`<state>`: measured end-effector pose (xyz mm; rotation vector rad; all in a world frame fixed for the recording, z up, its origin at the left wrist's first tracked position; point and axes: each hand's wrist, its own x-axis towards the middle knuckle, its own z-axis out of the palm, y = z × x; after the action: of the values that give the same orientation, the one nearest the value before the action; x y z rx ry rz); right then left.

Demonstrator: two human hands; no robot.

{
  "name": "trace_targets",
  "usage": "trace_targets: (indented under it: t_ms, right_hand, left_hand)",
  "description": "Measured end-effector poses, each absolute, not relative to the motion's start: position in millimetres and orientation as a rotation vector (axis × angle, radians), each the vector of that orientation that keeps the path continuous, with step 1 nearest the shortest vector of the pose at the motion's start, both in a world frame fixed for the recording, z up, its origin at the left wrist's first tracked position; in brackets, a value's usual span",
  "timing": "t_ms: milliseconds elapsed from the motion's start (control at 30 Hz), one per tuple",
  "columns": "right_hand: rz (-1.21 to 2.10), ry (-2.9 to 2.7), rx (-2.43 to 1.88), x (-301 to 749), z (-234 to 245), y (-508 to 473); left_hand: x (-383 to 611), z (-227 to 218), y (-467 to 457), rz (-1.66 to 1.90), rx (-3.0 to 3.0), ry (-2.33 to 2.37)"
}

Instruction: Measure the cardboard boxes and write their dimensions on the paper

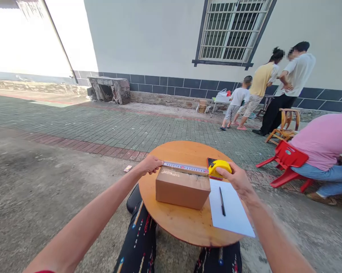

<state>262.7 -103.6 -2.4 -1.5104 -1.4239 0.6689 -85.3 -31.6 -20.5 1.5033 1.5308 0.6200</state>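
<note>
The left hand [153,164] is pinched closed on the free end of the tape blade [193,168], at the far left corner of the box [181,189], seemingly to pin the scale's start there. The right hand [237,178] is wrapped around the yellow tape case [220,169] past the far right corner, with no slack visible, so the blade runs straight along the far top edge, numbers facing up for reading. Whether the blade touches the cardboard is hard to tell. The box sits mid-table, its long side across the wearer's view, which likely suits pulling from both ends. Just right of it, a white sheet [232,206] bears a black pen [222,201], probably put there for easy reach. A dark, red-edged flat object [212,163] lies partly behind the case, its nature unclear. The round wooden table [173,149] supports everything above the wearer's knees
</note>
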Motion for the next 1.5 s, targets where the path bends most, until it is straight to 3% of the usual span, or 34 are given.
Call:
trace_targets:
  t_ms: [667,1500]
  right_hand:
    - [0.778,-1.37,-1.408,281,-39,-93]
    - [0.937,-1.379,-1.417,284,-32,-106]
  left_hand:
    - [-83,-25,-33,0.614,1.511,1.484]
    - [-88,-38,-31,0.648,1.466,1.394]
